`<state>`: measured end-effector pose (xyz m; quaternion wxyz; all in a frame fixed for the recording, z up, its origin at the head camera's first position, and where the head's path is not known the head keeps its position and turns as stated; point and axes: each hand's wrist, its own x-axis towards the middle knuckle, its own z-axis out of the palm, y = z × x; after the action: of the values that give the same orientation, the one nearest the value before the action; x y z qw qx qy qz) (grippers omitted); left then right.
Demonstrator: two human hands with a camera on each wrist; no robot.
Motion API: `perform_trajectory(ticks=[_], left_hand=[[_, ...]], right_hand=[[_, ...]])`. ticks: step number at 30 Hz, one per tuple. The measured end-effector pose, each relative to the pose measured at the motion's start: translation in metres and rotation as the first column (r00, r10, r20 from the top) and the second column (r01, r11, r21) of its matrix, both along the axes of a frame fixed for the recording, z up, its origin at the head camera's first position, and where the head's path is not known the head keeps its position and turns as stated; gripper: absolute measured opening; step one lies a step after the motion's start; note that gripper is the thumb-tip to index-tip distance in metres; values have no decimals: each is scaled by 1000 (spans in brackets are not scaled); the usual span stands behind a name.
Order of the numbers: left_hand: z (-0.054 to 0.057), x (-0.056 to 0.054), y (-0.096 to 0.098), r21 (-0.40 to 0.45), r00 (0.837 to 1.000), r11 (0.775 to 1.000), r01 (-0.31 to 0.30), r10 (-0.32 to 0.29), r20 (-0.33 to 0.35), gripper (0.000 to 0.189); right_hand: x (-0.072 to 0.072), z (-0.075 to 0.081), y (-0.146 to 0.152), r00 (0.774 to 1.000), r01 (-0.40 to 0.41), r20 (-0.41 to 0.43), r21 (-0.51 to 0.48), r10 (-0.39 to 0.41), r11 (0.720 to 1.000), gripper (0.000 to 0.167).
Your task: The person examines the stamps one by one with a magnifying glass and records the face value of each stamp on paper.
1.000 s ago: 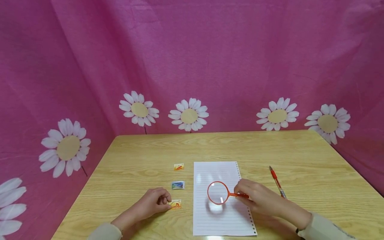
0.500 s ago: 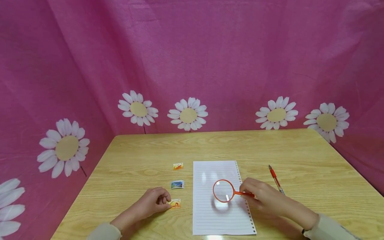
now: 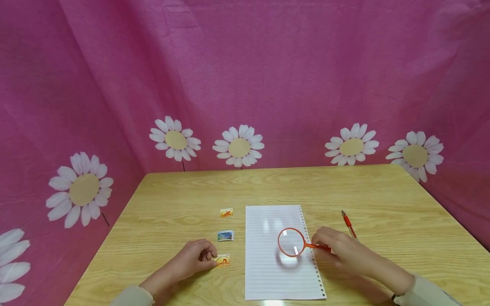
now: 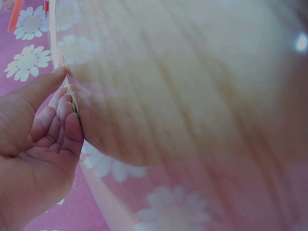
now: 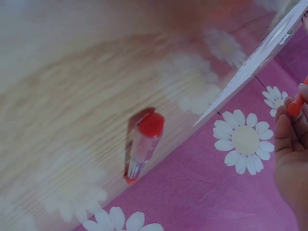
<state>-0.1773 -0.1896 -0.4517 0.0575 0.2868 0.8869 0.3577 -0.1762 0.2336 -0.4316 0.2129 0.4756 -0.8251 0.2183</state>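
My right hand (image 3: 342, 250) grips the red handle of a magnifying glass (image 3: 310, 245). Its round lens sits above the right half of a lined loose-leaf sheet (image 3: 264, 272) and casts a shadow on it. To the left of the sheet, three small picture stamps form a column on the table. My left hand (image 3: 197, 256) pinches the left edge of the nearest one, a yellow-orange stamp (image 3: 223, 260), between thumb and fingers. Beyond it lie a blue-green stamp (image 3: 226, 235) and another yellow stamp (image 3: 226, 212). In the left wrist view, the thumb (image 4: 45, 86) touches that stamp's edge.
A red pen (image 3: 348, 223) lies right of the sheet, partly behind my right hand. The wooden table (image 3: 183, 191) meets a pink curtain (image 3: 268, 85) with daisies at the back and sides.
My right hand has moved the magnifying glass to the right across the sheet, toward its punched edge. My left hand stays at the nearest stamp.
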Motion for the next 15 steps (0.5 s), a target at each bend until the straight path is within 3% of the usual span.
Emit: perform_trajectory(ticks=[15], left_hand=[[1,-1,0,-19,999,1000,-13,14,42,13]], right_hand=[[4,0,15,996,79,33,23,-80,997,37]])
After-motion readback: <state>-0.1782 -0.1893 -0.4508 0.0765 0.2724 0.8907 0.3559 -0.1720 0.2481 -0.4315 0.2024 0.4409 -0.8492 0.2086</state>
